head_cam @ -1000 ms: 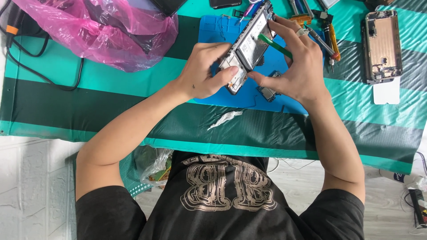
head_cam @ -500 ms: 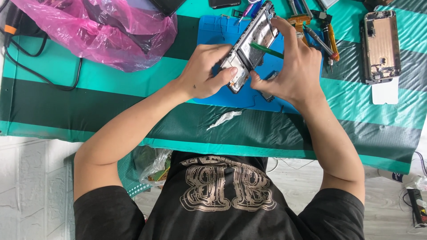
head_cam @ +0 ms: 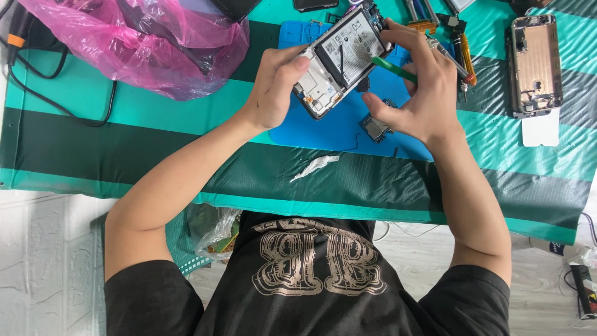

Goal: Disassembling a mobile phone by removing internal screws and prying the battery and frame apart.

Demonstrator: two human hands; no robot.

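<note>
With the left hand (head_cam: 273, 87) clamped on the opened phone (head_cam: 342, 59), the right hand (head_cam: 416, 93), pinching the green pry tool (head_cam: 393, 68), should lever shallowly beside the battery.

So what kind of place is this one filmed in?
Most likely a phone repair bench. The left hand holds an opened phone, the right hand works a green pry tool, above a blue work mat, with another stripped phone frame nearby.

i see glossy, crinkled pink plastic in the bag (head_cam: 134, 43) far left, and a smooth matt blue mat (head_cam: 323, 127). the opened phone (head_cam: 342, 59) looks metal-framed, its battery satin grey; the green pry tool (head_cam: 393, 68) looks like plastic.
</note>
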